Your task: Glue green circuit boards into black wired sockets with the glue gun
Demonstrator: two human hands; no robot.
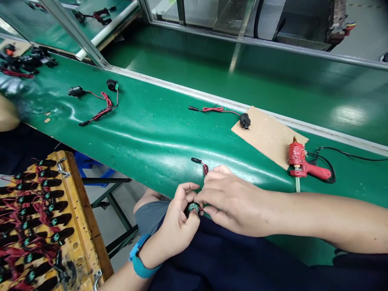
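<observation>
My left hand (182,218) is closed around a small round black part with a green circuit board (194,207) facing up. Its thumb presses at the board's lower edge. My right hand (232,202) reaches in from the right, its fingertips pinched on the red wire (201,209) at the board's side. Beyond the right fingers, more red-and-black cable (205,167) runs over the green bench to a black plug (196,160). Part of the cable is hidden under the right hand.
A red glue gun (298,159) stands by a cardboard sheet (266,133), with a wired black part (245,121) on its edge. Further left lie more wired parts (104,105). A yellow wooden rack (79,210) holds several wired pieces. Someone's arm (7,115) shows at far left.
</observation>
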